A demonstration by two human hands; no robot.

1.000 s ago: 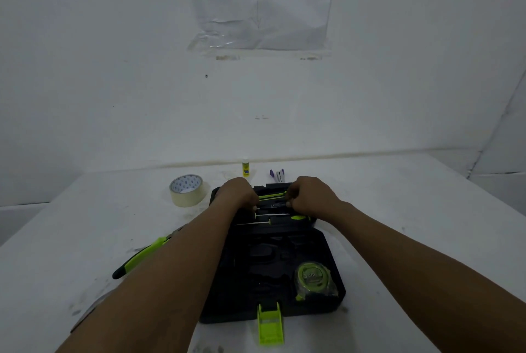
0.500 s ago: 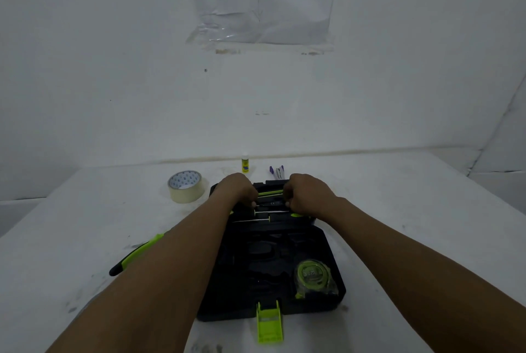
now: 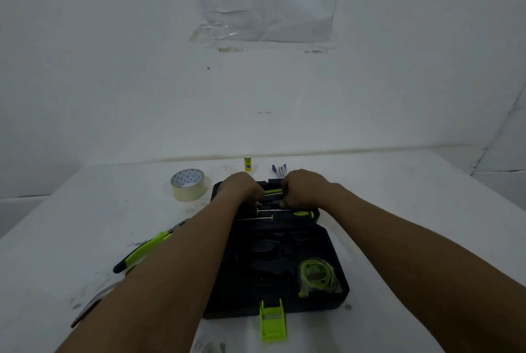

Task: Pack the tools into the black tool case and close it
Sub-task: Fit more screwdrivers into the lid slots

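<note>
The black tool case (image 3: 336, 261) lies open flat on the white table. My left hand (image 3: 242, 188) and my right hand (image 3: 306, 189) sit over its far half, fingers curled down onto the two ends of a slim black tool with a green stripe (image 3: 272, 196). Just nearer lie two screwdrivers (image 3: 284, 213) with green handles in their slots. A green tape measure (image 3: 314, 273) sits in the near right corner. A green latch (image 3: 271, 321) sticks out at the near edge. Green-handled pliers (image 3: 142, 250) lie on the table to the left, partly under my left forearm.
A roll of clear tape (image 3: 187, 184) stands left of the case. A small glue stick (image 3: 248, 163) and purple pens (image 3: 279, 170) lie behind it. A metal tool head (image 3: 91, 308) shows at the lower left beside my forearm. A wall rises behind the table.
Both hands stay on the same tool at the far half of the case; only my view has shifted slightly.
</note>
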